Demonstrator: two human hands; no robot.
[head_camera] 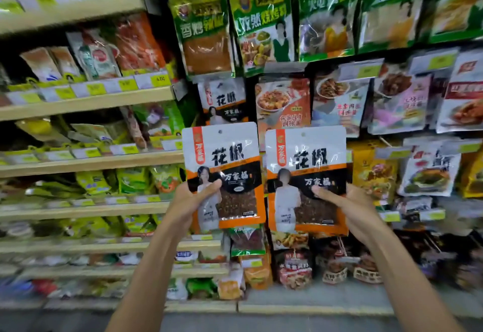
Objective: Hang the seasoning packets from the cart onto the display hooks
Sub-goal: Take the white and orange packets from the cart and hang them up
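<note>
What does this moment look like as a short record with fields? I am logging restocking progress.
left hand: left hand grips the lower edge of one white-and-orange plastic seasoning packet, upright
right hand: right hand grips a second matching white-and-orange packet, upright
packet holes: hang hole at the top of each, not on a hook
matching stock: same-design hanging packet above the left one
display: wall of hanging packets to the right, wooden shelves to the left
cart: not in view
</note>
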